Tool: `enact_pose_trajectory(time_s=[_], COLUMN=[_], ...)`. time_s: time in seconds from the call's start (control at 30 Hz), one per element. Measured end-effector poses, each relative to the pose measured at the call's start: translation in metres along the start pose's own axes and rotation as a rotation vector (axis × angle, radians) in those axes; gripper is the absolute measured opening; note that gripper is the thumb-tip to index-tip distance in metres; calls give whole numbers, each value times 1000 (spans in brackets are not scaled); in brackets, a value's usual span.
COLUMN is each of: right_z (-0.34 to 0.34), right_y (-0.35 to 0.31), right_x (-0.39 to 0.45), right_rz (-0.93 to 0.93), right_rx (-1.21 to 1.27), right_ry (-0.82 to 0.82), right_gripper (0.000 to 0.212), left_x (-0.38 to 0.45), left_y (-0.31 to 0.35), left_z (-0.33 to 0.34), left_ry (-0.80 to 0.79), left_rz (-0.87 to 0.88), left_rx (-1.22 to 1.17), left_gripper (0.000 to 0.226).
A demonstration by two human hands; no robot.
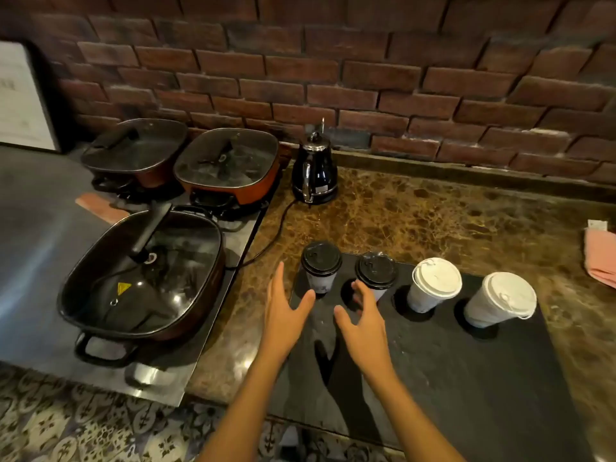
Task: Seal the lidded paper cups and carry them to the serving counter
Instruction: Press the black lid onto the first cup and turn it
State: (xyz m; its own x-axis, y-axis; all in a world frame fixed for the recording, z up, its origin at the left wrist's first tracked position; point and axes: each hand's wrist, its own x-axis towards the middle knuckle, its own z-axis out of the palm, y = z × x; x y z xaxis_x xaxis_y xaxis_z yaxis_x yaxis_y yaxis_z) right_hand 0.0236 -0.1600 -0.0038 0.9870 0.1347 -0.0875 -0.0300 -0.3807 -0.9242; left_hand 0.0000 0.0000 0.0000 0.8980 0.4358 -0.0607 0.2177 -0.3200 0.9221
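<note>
A dark red brick wall backs a brown marbled counter, and on it a black slate board fills the 5 o'clock part of the view. Four lidded paper cups stand upright in a row along the board's far edge: a black-lidded cup at the left end, a second black-lidded cup just beside it, then a white-lidded cup and another white-lidded cup towards 3 o'clock. The left hand reaches in from 6 o'clock with fingers spread, its thumb near the foot of the left-end cup but gripping nothing. The right hand is likewise loose and spread, its fingertips in front of the second cup's wall; whether they touch it cannot be told. At 12 o'clock a black electric kettle stands by the wall, its cord trailing left. Three glass-lidded electric pans sit on a steel surface from 9 to 11 o'clock: a large pan nearest, a red-sided pan behind it, and a third pan farther left. A pink cloth lies at the 3 o'clock edge, and patterned floor tiles show at 7 o'clock.
</note>
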Motion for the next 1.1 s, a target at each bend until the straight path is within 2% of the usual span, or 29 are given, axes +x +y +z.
enact_pose_trajectory(time_s=[0.23, 0.4, 0.47, 0.57, 0.67, 0.83, 1.1], right_z=[52, 74, 77, 81, 82, 85, 88], right_y=[4, 12, 15, 19, 21, 23, 25], right_x=[25, 43, 51, 59, 68, 80, 94], right_rz=[213, 284, 282, 259, 234, 203, 176], right_rx=[17, 79, 87, 92, 86, 113, 144], right_ry=[33, 30, 27, 39, 56, 64, 81], right_gripper=[73, 81, 84, 84, 79, 72, 76], left_x=[44, 72, 86, 104, 115, 126, 132], left_y=[-22, -30, -26, -23, -15, -7, -13], left_z=[-10, -8, -4, 1, 4, 10, 15], left_ry=[-167, -267, -294, -350, -412, -506, -480], left_rz=[-120, -121, -106, -61, -17, 64, 168], left_rx=[-164, -216, -227, -219, -144, -35, 41], left_gripper=[92, 86, 83, 89, 97, 98, 90])
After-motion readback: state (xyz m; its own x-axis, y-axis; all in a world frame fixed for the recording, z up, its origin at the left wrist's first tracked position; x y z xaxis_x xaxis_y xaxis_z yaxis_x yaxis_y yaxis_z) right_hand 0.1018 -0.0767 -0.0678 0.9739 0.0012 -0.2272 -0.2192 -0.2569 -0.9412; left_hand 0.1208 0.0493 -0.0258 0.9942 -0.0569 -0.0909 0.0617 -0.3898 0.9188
